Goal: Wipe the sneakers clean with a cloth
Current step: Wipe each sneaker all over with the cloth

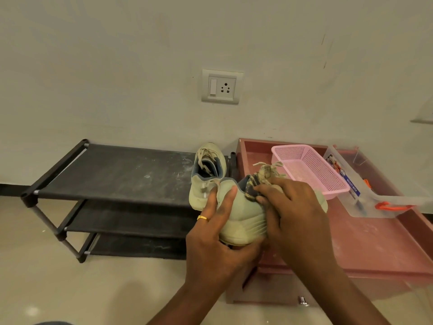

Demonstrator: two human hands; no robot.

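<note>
Room: plain pale wall, socket plate (221, 86) at 12 o'clock, glossy tiled floor (46, 266) below. Black three-tier shoe rack (121, 174) at 9 o'clock, top tier dusty. Low pink surface (375, 242) at 3 o'clock carries a pink mesh basket (311, 170) and, just beside it at its 3 o'clock, a clear plastic box (365, 195) with orange clips. Second sneaker (206, 179) sits on the rack's top tier at the right end, toe to the wall. Held sneaker (243, 214), pale green, is in the air at frame centre, heel toward the camera, over the gap between rack and surface. Left hand (215, 245), with a ring (202, 218), grips the heel from 7 o'clock: fingers (212, 200) spread up the heel's side, thumb under the sole. Right hand (295, 212) comes in from 4 o'clock, fingers curled and bunched, pinching a mottled cloth (257, 181) against the sneaker's collar.
</note>
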